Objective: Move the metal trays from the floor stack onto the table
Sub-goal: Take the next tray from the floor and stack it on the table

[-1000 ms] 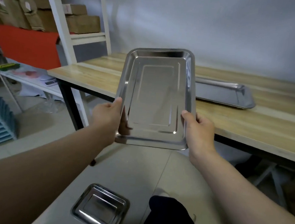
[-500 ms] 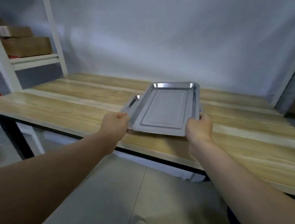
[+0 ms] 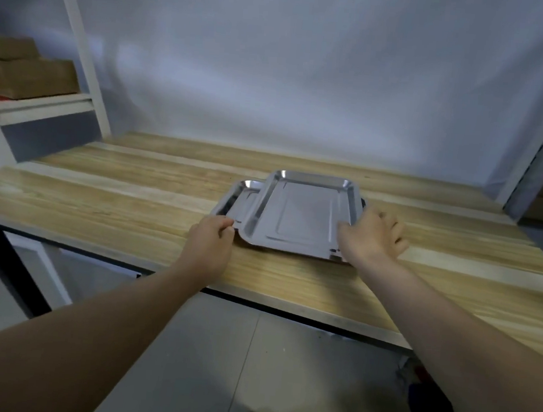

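Now top tray (image 3: 298, 218) across lower tray (image 3: 242, 200), left hand (image 3: 212, 243) curled beside its near edge, right hand (image 3: 371, 234) loose-fingered.

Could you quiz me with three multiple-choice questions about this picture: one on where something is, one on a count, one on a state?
1. Where does the top tray lie?
A. on the floor
B. on another tray on the table
C. on the shelf

2. How many trays show on the table?
A. one
B. two
C. four

3. What is the right hand doing?
A. loosely open at the top tray's right edge
B. lifting the tray high
C. resting on the boxes

Answers:
1 B, the lower tray's rim peeks out on its left.
2 B, one lies over the other.
3 A, its fingers are spread and relaxed, while the left hand curls at the near left corner.
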### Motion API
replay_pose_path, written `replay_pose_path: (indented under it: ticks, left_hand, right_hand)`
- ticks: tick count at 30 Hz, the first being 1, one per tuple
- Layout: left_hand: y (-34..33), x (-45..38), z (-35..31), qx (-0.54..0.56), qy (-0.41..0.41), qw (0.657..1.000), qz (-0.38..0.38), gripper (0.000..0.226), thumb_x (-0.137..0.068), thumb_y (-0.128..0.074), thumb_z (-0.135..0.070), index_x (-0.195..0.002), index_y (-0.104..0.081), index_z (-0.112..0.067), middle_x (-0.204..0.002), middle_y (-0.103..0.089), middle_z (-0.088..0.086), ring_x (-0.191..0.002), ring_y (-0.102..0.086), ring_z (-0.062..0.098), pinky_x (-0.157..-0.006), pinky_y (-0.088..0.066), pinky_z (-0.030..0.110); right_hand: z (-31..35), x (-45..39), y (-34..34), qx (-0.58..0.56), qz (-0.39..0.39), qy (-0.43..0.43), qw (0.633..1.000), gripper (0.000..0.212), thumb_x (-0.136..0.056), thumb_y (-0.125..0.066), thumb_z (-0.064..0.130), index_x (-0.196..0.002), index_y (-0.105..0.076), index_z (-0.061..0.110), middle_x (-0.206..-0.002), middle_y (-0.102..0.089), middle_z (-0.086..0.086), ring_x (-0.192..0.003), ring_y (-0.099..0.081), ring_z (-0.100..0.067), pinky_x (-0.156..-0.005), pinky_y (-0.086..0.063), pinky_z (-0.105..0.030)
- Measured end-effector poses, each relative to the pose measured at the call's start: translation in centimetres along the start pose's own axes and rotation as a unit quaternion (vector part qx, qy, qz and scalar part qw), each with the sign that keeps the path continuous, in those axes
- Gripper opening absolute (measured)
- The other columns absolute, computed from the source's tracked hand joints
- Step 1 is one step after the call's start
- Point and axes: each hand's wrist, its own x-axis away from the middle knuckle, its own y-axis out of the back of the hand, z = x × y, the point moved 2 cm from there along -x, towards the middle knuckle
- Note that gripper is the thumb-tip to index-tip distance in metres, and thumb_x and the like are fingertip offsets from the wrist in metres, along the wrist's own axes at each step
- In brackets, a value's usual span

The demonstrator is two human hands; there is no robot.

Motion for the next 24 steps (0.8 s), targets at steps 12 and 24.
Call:
replay_pose_path:
  ticks: [12, 24]
  left_hand:
    - [-0.4, -0.5, 2.8, -0.108, -0.029, 0.994, -0.003, 0.051, -0.095, -0.041, -0.001, -0.145, -0.037, -0.01, -0.149, -0.033, 0.009, -0.106, -0.058, 0.026, -0.089, -0.05, 0.035]
    - [-0.6, -0.5, 3.1, -0.081, -0.04, 0.996, -0.021, 0.072, -0.093, -0.045, 0.001, -0.153, -0.009, -0.015, -0.151, -0.029, 0.01, -0.109, -0.057, 0.026, -0.077, -0.044, 0.028]
  right_hand:
    - [10.9, 4.0, -6.0, 0.092, 0.103, 0.234, 0.962, 0.091, -0.079, -0.042, 0.076, -0.136, -0.045, 0.005, -0.135, -0.048, -0.012, -0.125, -0.036, -0.031, -0.101, -0.029, -0.043]
    - [7.8, 3.0, -3.5, 0.123, 0.198, 0.249, 0.94, 0.017, -0.085, -0.05, 0.004, -0.098, -0.05, 0.015, -0.098, -0.055, -0.006, -0.091, -0.055, -0.027, -0.082, -0.05, -0.04]
